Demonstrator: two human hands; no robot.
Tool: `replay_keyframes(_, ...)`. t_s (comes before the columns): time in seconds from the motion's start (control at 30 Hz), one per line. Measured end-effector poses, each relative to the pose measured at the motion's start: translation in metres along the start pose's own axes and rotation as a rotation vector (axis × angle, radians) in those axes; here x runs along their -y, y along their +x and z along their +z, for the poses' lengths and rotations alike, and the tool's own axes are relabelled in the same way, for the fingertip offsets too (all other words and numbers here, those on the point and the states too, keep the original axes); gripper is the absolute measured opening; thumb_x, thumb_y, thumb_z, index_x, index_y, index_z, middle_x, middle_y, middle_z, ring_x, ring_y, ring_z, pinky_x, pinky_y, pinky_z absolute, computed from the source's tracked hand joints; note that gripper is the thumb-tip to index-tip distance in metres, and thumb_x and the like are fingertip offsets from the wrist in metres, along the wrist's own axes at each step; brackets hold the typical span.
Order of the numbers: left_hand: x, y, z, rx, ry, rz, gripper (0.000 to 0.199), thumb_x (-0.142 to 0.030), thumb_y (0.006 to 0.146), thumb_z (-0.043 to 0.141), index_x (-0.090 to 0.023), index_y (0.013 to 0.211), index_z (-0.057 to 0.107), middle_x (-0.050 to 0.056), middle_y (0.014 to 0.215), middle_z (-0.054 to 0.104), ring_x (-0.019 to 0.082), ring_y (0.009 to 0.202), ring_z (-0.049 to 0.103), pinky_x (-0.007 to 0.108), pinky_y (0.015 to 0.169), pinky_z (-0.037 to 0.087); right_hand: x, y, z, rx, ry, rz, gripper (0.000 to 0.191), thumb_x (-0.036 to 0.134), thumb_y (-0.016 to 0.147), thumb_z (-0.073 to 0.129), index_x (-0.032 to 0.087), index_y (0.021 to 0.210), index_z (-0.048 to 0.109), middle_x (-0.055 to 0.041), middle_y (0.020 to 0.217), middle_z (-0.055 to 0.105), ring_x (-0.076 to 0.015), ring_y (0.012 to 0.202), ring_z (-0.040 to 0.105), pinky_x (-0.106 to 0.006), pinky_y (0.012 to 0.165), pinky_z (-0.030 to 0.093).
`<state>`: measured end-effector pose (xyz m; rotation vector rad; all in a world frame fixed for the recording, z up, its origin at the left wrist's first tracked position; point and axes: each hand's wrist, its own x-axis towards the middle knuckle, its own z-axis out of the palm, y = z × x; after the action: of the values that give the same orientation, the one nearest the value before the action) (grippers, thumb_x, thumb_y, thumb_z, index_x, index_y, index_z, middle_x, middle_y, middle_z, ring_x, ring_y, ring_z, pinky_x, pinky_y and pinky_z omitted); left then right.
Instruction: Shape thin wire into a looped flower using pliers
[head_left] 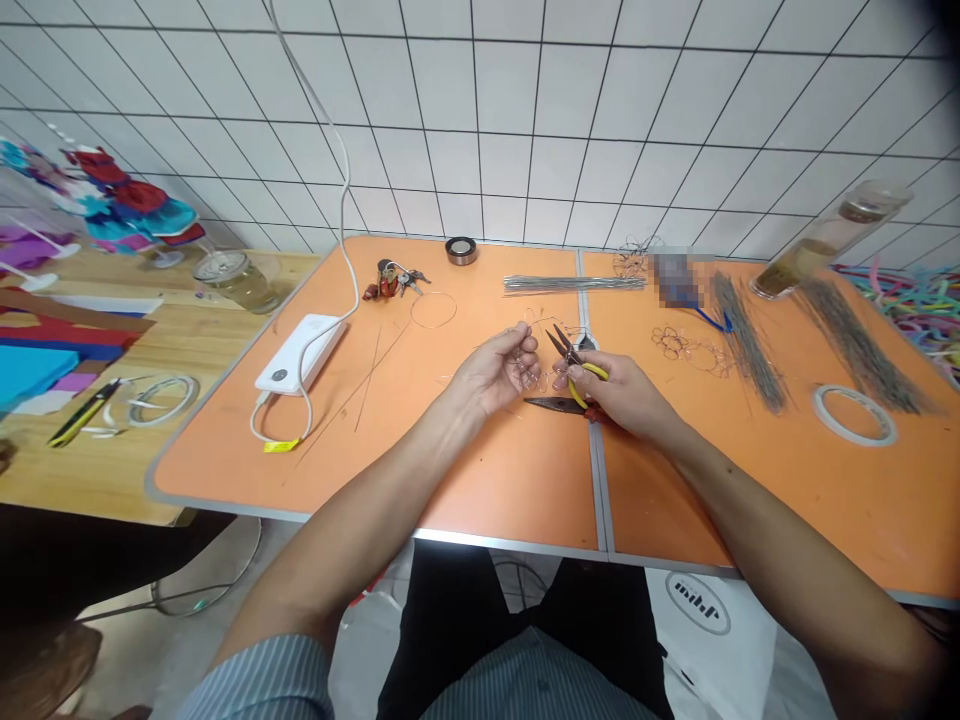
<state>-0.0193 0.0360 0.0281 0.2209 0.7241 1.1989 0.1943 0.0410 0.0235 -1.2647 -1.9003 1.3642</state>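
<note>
My left hand [501, 372] is closed, thumb and index finger pinching a thin wire piece [541, 322] above the orange table [480, 480]. Just to its right, my right hand [621, 390] is wrapped round pliers with yellow handles [574, 360], whose dark jaws point up and left and stand apart. Fine wire loops show between the two hands, though their exact shape is too small to tell. Beneath the right hand lies a dark-bladed tool [553, 404], its other end partly hidden by the fingers.
Wire bundles [574, 284] lie at the back and right, near a white tape ring [855, 415] and a glass bottle [829, 240]. Leftward are a white power bank [300, 355] with its cable, keys [397, 280] and loose wires. Black tape [460, 250] sits by the wall.
</note>
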Motion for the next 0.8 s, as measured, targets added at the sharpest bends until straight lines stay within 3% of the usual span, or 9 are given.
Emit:
replay_keyframes(0.13,0.002,0.001,-0.001,-0.001,-0.003,-0.019,0.023,-0.019,0.107,0.064,-0.014,0.085,0.064,-0.004,0.066,0.064,0.005,0.046,0.056,0.020,0.052,0.052,0.000,0.001,0.002,0.008,-0.074,-0.084,0.040,0.058,0.102,0.062,0.022,0.106,0.079,-0.0074,0.108,0.079,-0.0213,0.080,0.067,-0.029,0.061,0.053)
replay_keyframes(0.27,0.005,0.003,-0.003,0.023,-0.008,-0.005,0.021,-0.018,0.105,0.068,-0.013,0.085,0.066,-0.002,0.071,0.067,0.005,0.048,0.056,0.019,0.052,0.051,-0.002,0.003,0.004,0.013,-0.054,-0.107,0.046,0.062,0.103,0.060,0.020,0.107,0.078,-0.0083,0.112,0.079,-0.0204,0.080,0.066,-0.030,0.064,0.053)
replay_keyframes(0.43,0.010,0.005,-0.004,0.030,-0.023,-0.022,0.020,-0.019,0.106,0.066,-0.013,0.087,0.067,-0.001,0.075,0.068,0.005,0.048,0.056,0.020,0.051,0.051,-0.007,0.004,0.004,-0.027,-0.045,-0.086,0.052,0.070,0.103,0.058,0.021,0.103,0.076,-0.0068,0.097,0.074,-0.0183,0.071,0.062,-0.028,0.058,0.050)
replay_keyframes(0.6,0.014,0.008,-0.008,0.068,-0.012,-0.019,0.016,-0.019,0.100,0.076,-0.014,0.087,0.066,-0.001,0.078,0.069,0.005,0.051,0.057,0.020,0.053,0.052,-0.008,0.003,0.005,-0.032,0.019,-0.016,0.061,0.078,0.100,0.057,0.022,0.113,0.078,-0.0051,0.091,0.071,-0.0159,0.062,0.055,-0.030,0.053,0.049)
replay_keyframes(0.7,0.016,0.012,-0.013,0.123,0.025,0.009,0.016,-0.020,0.098,0.077,-0.014,0.088,0.067,-0.001,0.080,0.069,0.006,0.054,0.060,0.022,0.055,0.054,-0.007,0.002,0.006,-0.033,0.071,-0.013,0.060,0.080,0.098,0.059,0.023,0.103,0.075,-0.0004,0.076,0.058,-0.0148,0.058,0.048,-0.029,0.051,0.047)
replay_keyframes(0.8,0.018,0.013,-0.016,0.162,0.062,0.037,0.017,-0.021,0.096,0.080,-0.014,0.088,0.067,-0.001,0.082,0.069,0.006,0.056,0.062,0.022,0.057,0.055,-0.005,0.001,0.007,-0.034,0.112,-0.020,0.059,0.082,0.097,0.060,0.023,0.094,0.071,-0.0003,0.075,0.056,-0.0146,0.057,0.045,-0.029,0.050,0.047)
